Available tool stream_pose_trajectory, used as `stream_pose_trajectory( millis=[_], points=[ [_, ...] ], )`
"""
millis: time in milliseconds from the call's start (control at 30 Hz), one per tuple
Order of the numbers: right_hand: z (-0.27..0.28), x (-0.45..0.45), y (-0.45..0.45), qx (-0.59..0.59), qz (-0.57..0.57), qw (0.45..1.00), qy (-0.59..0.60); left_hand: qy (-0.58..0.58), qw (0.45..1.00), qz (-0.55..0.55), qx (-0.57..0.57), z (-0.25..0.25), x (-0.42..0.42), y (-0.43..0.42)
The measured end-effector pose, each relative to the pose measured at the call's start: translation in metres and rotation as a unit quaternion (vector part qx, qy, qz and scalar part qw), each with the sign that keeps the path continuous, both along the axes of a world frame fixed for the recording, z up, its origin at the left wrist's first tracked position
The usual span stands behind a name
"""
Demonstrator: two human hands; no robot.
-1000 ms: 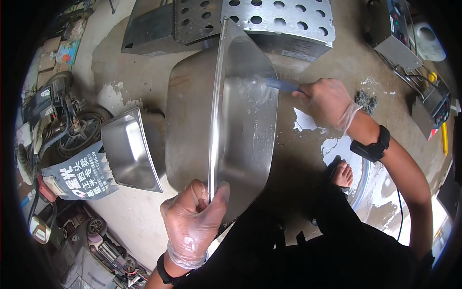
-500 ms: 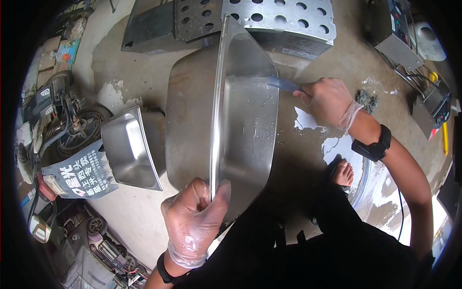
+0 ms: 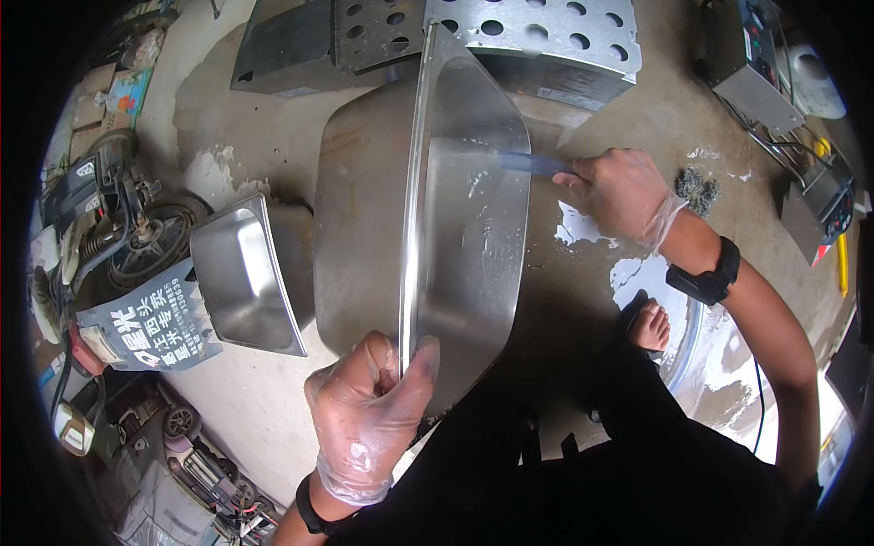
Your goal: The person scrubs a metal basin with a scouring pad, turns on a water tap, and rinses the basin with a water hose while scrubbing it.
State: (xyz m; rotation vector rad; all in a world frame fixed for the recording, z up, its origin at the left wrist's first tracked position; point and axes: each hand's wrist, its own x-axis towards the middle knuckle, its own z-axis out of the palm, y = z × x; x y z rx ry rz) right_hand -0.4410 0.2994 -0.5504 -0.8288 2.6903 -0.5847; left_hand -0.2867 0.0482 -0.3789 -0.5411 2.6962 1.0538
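Observation:
A large steel pan (image 3: 473,246) stands on edge in front of me, its wet inside facing right. My left hand (image 3: 369,409), in a clear plastic glove, grips the pan's near rim between thumb and fingers. Also gloved, my right hand (image 3: 619,191) is closed round a bluish hose (image 3: 537,165) just right of the pan. The hose end points left into the pan, and water runs over the inner wall. To the left, a smaller steel pan (image 3: 246,273) rests tilted on its side.
Perforated metal sheets (image 3: 537,36) lie over metal boxes at the back. A printed sack (image 3: 150,323) and a motorbike wheel (image 3: 150,237) are at left. A scouring pad (image 3: 696,189) lies on the wet floor, right. My foot (image 3: 650,326) is near the hose loop.
The hose end has swung slightly and now lies flatter, with the water landing a little differently on the pan wall. Both hands keep their grips; the view has shifted slightly.

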Motion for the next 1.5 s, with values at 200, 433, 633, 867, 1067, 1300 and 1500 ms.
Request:
stream_pose_trajectory(
  millis=[200,433,633,867,1067,1300,1500],
  points=[
    [0.000,0.003,0.001,0.036,-0.007,0.999,-0.026,-0.007,1.000,0.008,0.006,-0.001,0.002,-0.001],
    [-0.005,0.005,0.001,0.055,-0.022,0.998,-0.026,-0.001,1.000,0.006,0.008,-0.001,0.002,0.000],
    [-0.049,0.008,0.026,-0.075,-0.025,0.990,-0.120,0.000,1.000,0.008,0.001,-0.001,0.003,-0.001],
    [-0.069,0.011,0.073,0.070,0.006,0.995,0.077,0.004,1.000,0.002,0.014,-0.008,0.011,-0.003],
    [-0.081,0.003,0.094,0.065,0.002,0.997,0.032,0.001,1.000,-0.003,0.009,-0.005,0.006,0.001],
    [-0.040,0.023,0.063,-0.024,-0.103,0.991,-0.087,-0.005,0.999,0.029,0.019,-0.001,0.001,0.004],
    [-0.021,0.044,0.044,-0.062,-0.092,0.993,-0.037,-0.013,0.999,0.036,0.024,-0.001,0.002,0.002]
  ],
)
